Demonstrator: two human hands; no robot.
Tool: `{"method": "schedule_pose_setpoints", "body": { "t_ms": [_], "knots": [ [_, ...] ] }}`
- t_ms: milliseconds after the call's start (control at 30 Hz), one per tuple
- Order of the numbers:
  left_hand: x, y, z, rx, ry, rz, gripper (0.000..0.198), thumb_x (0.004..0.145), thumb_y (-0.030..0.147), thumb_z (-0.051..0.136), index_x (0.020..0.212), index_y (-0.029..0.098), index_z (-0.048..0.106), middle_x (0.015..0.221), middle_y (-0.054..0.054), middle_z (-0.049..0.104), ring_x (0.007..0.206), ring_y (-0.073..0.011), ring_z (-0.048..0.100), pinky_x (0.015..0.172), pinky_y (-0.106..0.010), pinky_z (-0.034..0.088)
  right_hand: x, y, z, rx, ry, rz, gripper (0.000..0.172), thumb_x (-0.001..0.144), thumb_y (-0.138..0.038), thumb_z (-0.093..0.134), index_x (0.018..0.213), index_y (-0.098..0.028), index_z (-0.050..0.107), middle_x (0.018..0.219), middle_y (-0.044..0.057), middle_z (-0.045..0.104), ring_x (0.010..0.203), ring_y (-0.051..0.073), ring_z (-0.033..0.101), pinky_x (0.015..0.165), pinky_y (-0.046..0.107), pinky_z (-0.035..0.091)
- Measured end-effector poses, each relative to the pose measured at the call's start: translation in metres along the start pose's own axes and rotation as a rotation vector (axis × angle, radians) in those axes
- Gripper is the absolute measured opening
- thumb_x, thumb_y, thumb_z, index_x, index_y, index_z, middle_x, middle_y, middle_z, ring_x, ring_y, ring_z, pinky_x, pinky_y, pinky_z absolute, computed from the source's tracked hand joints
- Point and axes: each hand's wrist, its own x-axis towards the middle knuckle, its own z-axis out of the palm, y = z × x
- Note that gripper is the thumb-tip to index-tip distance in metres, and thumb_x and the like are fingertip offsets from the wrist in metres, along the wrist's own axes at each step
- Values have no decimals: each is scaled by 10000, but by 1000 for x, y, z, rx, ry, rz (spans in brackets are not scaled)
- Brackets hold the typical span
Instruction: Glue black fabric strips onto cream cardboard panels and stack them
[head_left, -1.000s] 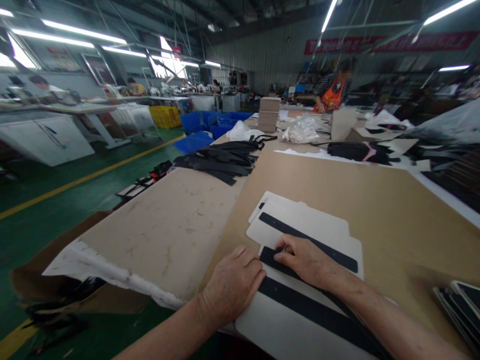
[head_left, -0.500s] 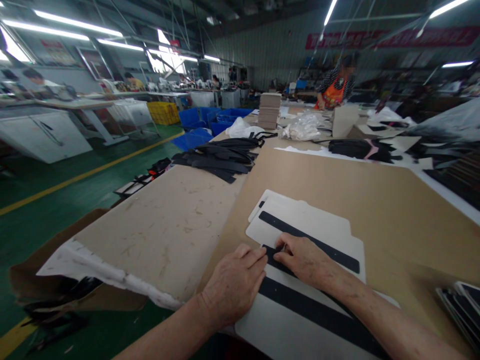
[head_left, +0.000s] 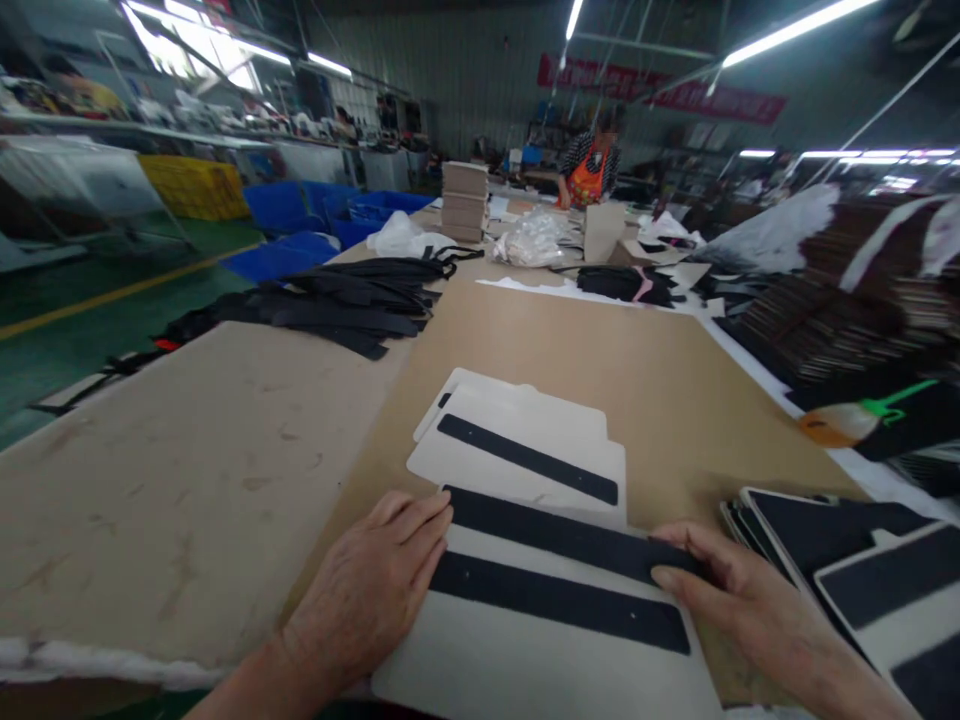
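A white panel (head_left: 525,660) with two black strips (head_left: 555,600) lies at the near edge of the brown cardboard sheet (head_left: 675,400). My left hand (head_left: 367,590) rests flat on the panel's left end, fingers stretched out beside the strips. At the right end of the upper strip (head_left: 547,530) my right hand (head_left: 742,610) presses down with its fingers together. Behind this panel lie two more white panels (head_left: 525,445), the top one bearing one black strip.
A stack of black-and-white panels (head_left: 862,570) lies at the near right. Black straps (head_left: 352,300) are heaped at the left, dark stacked pieces (head_left: 840,310) at the right. An orange bottle (head_left: 840,420) lies on its side. A person in an orange apron (head_left: 585,170) works far back.
My right hand slid from the left end of the upper strip to its right end. The view swung to the right. My left hand stayed on the panel's left end.
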Motion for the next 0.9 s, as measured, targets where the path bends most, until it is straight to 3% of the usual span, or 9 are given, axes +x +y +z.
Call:
{"method": "schedule_pose_setpoints", "body": {
  "t_ms": [200, 567, 900],
  "knots": [
    [2, -6, 2, 101, 0, 157, 366, 933, 158, 457, 1266, 202, 600, 1256, -44, 654, 1111, -221, 588, 942, -390, 496, -9, 14, 23, -7, 301, 44, 344, 795, -475, 632, 1049, -256, 706, 742, -2, 674, 736, 221, 640, 683, 321, 515],
    [-2, -15, 7, 104, 16, 143, 372, 936, 250, 475, 1288, 217, 588, 1268, -51, 647, 1085, -234, 611, 934, -380, 521, 0, 14, 28, -79, 414, 59, 295, 844, -463, 556, 1021, -232, 608, 682, -41, 528, 645, 174, 565, 631, 297, 439],
    [-5, -19, 9, 188, -17, 194, 401, 936, 238, 468, 1323, 184, 556, 1306, -63, 620, 1130, -225, 583, 974, -360, 484, 8, 11, 29, -90, 484, 77, 318, 805, -482, 563, 983, -223, 615, 682, -30, 562, 640, 181, 589, 637, 301, 447]
  ]
}}
